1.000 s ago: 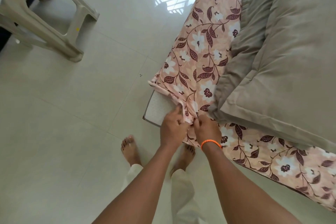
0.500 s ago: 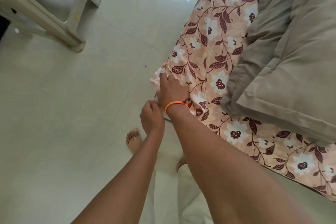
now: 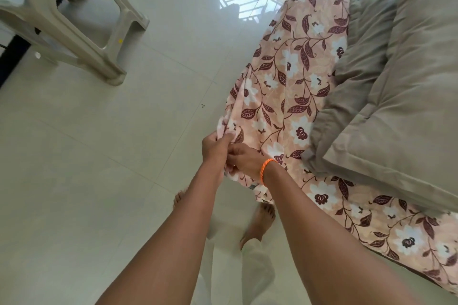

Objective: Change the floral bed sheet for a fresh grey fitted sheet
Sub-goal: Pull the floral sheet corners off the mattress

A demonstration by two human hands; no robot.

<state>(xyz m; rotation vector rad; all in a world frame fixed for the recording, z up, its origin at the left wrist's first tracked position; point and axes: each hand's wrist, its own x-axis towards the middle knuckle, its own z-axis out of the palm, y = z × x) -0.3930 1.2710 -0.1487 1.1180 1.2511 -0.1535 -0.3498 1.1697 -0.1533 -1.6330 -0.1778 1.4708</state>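
Half a second ago the right hand (image 3: 244, 160) lay on top of the corner of the floral sheet (image 3: 292, 86) and the left hand (image 3: 214, 147) sat lower, beside the bed; now both hands are side by side at that corner, and the cloth is pulled up into a bunch between them. The left hand's fingers are curled tight round the bunched corner. The right hand's fingers are bent too and pinch the same cloth just below, touching the left hand. An orange band (image 3: 267, 168) sits on the right wrist. The floral sheet covers the bed, which runs from the hands up to the top right. The bed's far end and right side are cut off by the edge of the picture. A big grey pillow (image 3: 401, 96) lies on the sheet, and part of it is cut off as well. The cloth hides the mattress corner under the hands, so it is hard to tell if the sheet is off it. Two bare feet (image 3: 257, 220) stand on the pale tiled floor (image 3: 99, 181) below the hands, partly hidden by the arms. A plastic stool (image 3: 81, 22) stands at the top left, well apart from the bed.
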